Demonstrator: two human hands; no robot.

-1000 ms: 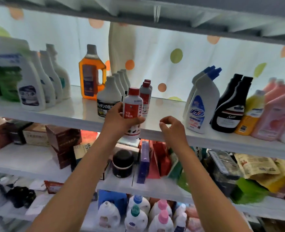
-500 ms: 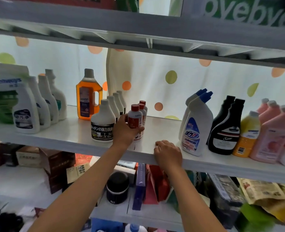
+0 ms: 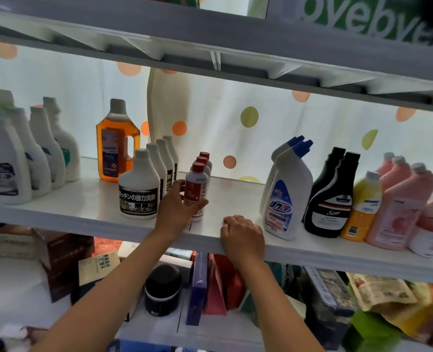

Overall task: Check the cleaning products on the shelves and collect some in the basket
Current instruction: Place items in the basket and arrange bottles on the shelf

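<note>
- we face a white shelf [image 3: 83, 209] with a second white shelf board close overhead and a pale backdrop [image 3: 261, 118] dotted in orange and green behind it.
- a lower shelf under it carries brown boxes [image 3: 57, 255], a black round jar [image 3: 162, 288], a blue flat box [image 3: 197, 288] and some yellow pouches [image 3: 385, 293].
- at the far left of the white shelf stands a row of white spray-type bottles [image 3: 5, 163]; behind, an orange jug [image 3: 116, 143] with a grey cap.
- next comes a row of white bottles with black labels [image 3: 139, 186], then a short row of red-capped bottles.
- our left hand [image 3: 174, 209] has its grip curled round the front small bottle [image 3: 197, 189], thumb on the left side and fingers wrapped over the red label.
- that bottle is white with a dark red cap and upright lettering down its side; it stands upright at the shelf's front edge, just right of the black-label bottle, with two like bottles [image 3: 204, 158] lined up behind it.
- our right hand [image 3: 242, 237] rests on the shelf's front edge with the fingers curled under, gripping nothing we can see.
- to the right stand two white angled-neck bottles with blue caps [image 3: 286, 194], two black bottles [image 3: 333, 196], a yellow bottle [image 3: 364, 207] and pink bottles [image 3: 400, 207].
</note>
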